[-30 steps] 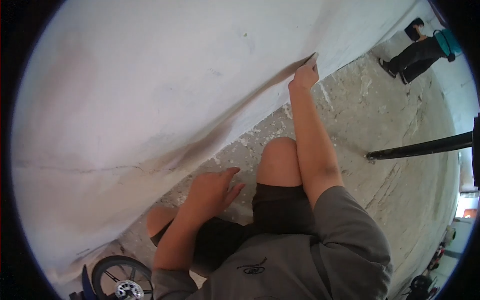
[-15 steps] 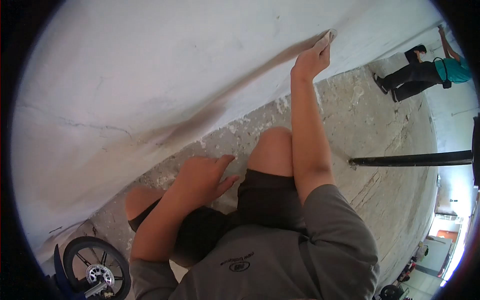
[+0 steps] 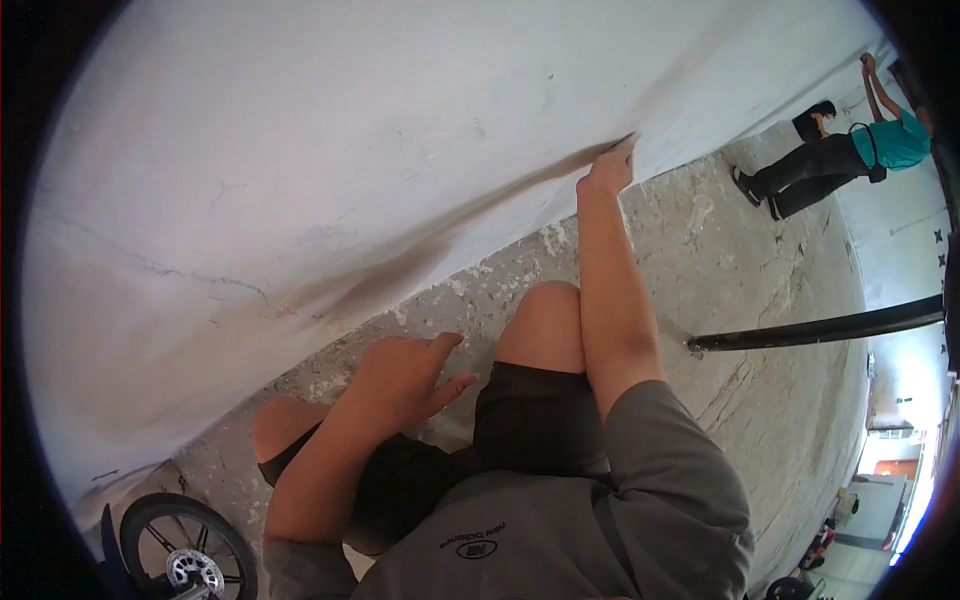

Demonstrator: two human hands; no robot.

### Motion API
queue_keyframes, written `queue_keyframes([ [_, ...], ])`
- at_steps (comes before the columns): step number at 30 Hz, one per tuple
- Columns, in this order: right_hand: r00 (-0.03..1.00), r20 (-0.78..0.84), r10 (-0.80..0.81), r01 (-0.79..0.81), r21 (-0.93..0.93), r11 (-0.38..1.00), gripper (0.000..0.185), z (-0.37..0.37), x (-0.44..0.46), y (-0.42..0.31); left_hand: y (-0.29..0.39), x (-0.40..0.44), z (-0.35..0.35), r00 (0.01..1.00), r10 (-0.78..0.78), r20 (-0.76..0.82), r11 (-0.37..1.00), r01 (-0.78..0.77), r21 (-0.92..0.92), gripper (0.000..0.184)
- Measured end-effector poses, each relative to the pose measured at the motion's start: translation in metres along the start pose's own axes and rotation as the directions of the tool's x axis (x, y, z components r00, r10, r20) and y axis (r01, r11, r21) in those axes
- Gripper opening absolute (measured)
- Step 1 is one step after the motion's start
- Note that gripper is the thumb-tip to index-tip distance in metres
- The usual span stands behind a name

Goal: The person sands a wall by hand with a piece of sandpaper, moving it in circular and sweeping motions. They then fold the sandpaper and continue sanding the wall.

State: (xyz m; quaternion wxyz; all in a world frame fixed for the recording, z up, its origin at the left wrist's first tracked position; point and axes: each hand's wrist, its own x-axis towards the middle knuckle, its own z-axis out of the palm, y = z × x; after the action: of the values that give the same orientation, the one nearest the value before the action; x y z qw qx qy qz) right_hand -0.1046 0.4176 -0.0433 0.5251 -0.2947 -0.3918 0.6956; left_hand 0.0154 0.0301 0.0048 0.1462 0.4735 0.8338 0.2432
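Note:
My right hand (image 3: 608,172) is stretched out against the white wall (image 3: 300,150), low down near where it meets the floor. Its fingers are closed and pressed to the surface; whatever lies under them is too small and hidden to name. A dark shadow runs along the wall from that hand. My left hand (image 3: 408,378) hovers over my lap, above the floor, with thumb and forefinger apart and nothing between them. Cracks and small marks show in the wall's paint on the left.
Worn, speckled concrete floor (image 3: 740,260) stretches to the right. A black pole (image 3: 820,328) stands there. At lower left is a motorcycle wheel (image 3: 190,550). Far right, a person in a teal shirt (image 3: 892,143) reaches toward the wall, near another partly visible person.
My right hand has moved down the wall, closer to the floor and to me. My left hand has barely moved. The person in teal now has both arms raised to the wall.

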Motion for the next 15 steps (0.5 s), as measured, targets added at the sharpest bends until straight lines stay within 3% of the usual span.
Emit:
queue_keyframes([
  [1, 0.991, -0.079, 0.104, -0.106, -0.012, 0.994, 0.056, -0.004, 0.000, 0.003, 0.002, 0.000, -0.001, 1.000, -0.015, 0.016, 1.000, 0.015, -0.011, 0.047],
  [3, 0.996, 0.084, -0.039, 0.034, 0.052, 0.998, 0.053, -0.010, 0.005, 0.011, -0.002, -0.003, 0.000, 1.000, 0.001, -0.023, 1.000, -0.001, 0.010, 0.047],
  [4, 0.968, 0.121, -0.221, 0.222, 0.006, 0.975, 0.047, -0.006, 0.006, 0.018, -0.003, -0.002, 0.003, 0.997, 0.022, -0.070, 0.999, -0.020, 0.025, 0.047],
  [5, 0.939, 0.212, -0.271, 0.324, -0.286, 0.902, 0.045, 0.004, -0.018, -0.017, 0.000, -0.002, 0.004, 0.996, 0.080, -0.029, 0.997, -0.080, 0.010, 0.047],
  [6, 0.878, 0.259, -0.403, 0.466, -0.270, 0.843, 0.045, 0.010, -0.025, -0.018, 0.006, -0.003, -0.002, 1.000, -0.010, 0.007, 1.000, 0.010, 0.010, 0.047],
  [7, 0.850, 0.241, -0.468, 0.526, -0.436, 0.730, 0.050, 0.017, -0.023, -0.020, 0.008, 0.001, -0.007, 0.996, -0.084, 0.041, 0.996, 0.083, 0.025, 0.046],
  [8, 0.753, 0.157, -0.639, 0.647, -0.354, 0.675, 0.054, 0.017, -0.010, 0.000, 0.009, 0.000, -0.006, 0.997, -0.074, 0.038, 0.997, 0.074, 0.017, 0.046],
  [9, 0.902, 0.090, -0.423, 0.426, -0.351, 0.834, 0.059, 0.011, -0.018, -0.012, 0.010, 0.001, -0.004, 0.996, -0.076, 0.036, 0.997, 0.076, 0.001, 0.046],
  [10, 0.967, 0.003, -0.254, 0.234, -0.399, 0.887, 0.063, 0.000, 0.002, 0.014, 0.015, 0.003, -0.004, 0.997, -0.006, 0.079, 1.000, 0.007, -0.012, 0.046],
  [11, 0.954, -0.262, -0.146, 0.041, -0.368, 0.929, 0.061, 0.000, 0.014, 0.038, 0.020, 0.002, -0.006, 0.997, -0.049, 0.067, 0.999, 0.051, -0.020, 0.045],
  [12, 0.968, -0.168, -0.184, 0.137, -0.255, 0.957, 0.056, -0.005, -0.007, 0.023, 0.022, 0.000, -0.008, 0.992, -0.116, 0.049, 0.993, 0.118, -0.024, 0.045],
  [13, 0.916, -0.118, -0.384, 0.359, -0.189, 0.914, 0.048, 0.007, -0.015, 0.025, 0.020, 0.001, -0.008, 0.991, -0.112, 0.077, 0.993, 0.114, -0.027, 0.045],
  [14, 0.898, 0.031, -0.439, 0.440, -0.072, 0.895, 0.045, 0.017, -0.050, -0.012, 0.018, 0.002, -0.008, 0.994, -0.099, 0.054, 0.995, 0.101, -0.027, 0.043],
  [15, 0.937, 0.099, -0.335, 0.345, -0.100, 0.933, 0.042, 0.030, -0.069, -0.038, 0.017, 0.003, -0.008, 0.995, -0.091, 0.031, 0.995, 0.092, -0.028, 0.042],
])
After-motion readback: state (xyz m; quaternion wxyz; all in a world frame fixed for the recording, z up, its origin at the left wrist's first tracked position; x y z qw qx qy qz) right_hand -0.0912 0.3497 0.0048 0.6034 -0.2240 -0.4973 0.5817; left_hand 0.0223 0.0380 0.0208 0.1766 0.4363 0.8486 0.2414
